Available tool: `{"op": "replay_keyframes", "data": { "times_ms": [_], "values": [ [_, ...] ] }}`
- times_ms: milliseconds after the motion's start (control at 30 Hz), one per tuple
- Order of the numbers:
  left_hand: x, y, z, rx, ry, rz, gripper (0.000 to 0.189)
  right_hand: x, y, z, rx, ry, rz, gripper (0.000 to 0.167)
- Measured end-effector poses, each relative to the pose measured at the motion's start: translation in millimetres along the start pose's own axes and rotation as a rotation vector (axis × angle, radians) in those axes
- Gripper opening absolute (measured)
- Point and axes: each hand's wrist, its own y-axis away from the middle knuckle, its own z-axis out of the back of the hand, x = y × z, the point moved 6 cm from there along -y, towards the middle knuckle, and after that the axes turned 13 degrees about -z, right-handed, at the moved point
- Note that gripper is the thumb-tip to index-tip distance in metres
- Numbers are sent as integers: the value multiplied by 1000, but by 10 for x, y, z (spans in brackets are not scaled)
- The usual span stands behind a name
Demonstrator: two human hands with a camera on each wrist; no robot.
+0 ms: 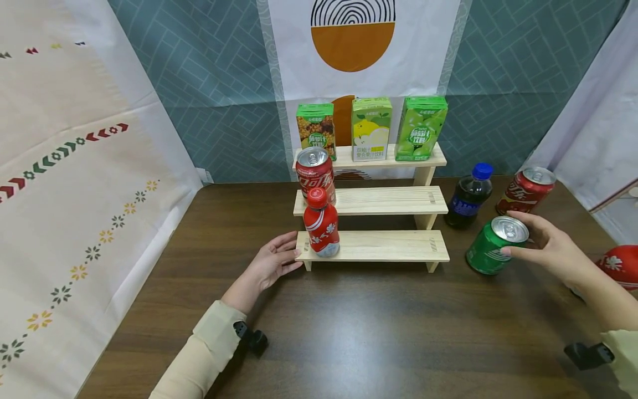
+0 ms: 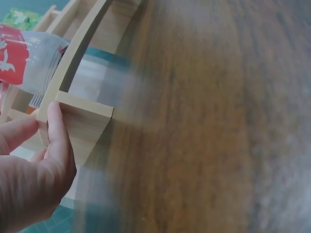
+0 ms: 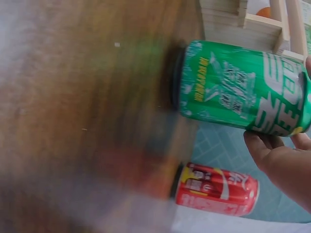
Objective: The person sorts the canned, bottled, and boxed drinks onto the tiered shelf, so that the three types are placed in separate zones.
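Note:
My right hand (image 1: 555, 246) grips a green soda can (image 1: 493, 246) near its top, thumb on the near side and fingers behind. The can is at or just above the table; I cannot tell whether its base touches. In the right wrist view the green can (image 3: 238, 87) lies across the picture. At the left end of a three-step wooden shelf (image 1: 384, 246), my left hand (image 1: 273, 260) holds the lowest board's corner between thumb and fingers. A red-capped bottle (image 1: 323, 227) stands on that board's left end, and a red cola can (image 1: 315, 172) stands on the middle step behind.
Three juice boxes, one brown-green (image 1: 316, 127), one yellow-green (image 1: 371, 130) and one green (image 1: 421, 128), stand on the top step. Right of the shelf are a blue-capped dark bottle (image 1: 469, 197) and another red can (image 1: 525, 191). A red item (image 1: 620, 266) lies partly behind the right forearm.

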Motion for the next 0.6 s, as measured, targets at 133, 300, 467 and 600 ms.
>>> {"op": "replay_keyframes", "data": {
  "times_ms": [133,300,467,600],
  "values": [
    [-4,0,-8,5,-7,8,58,-46,1,-28,-6,-1,-5,69],
    [-2,-3,-8,26,-6,26,58,-91,-20,-50,-14,15,-27,69],
    [-8,-2,-2,37,9,40,59,-105,-34,-72,-5,85,-118,78],
    [-7,1,-4,39,13,40,59,-88,-27,-91,6,120,-165,85]
  ]
}}
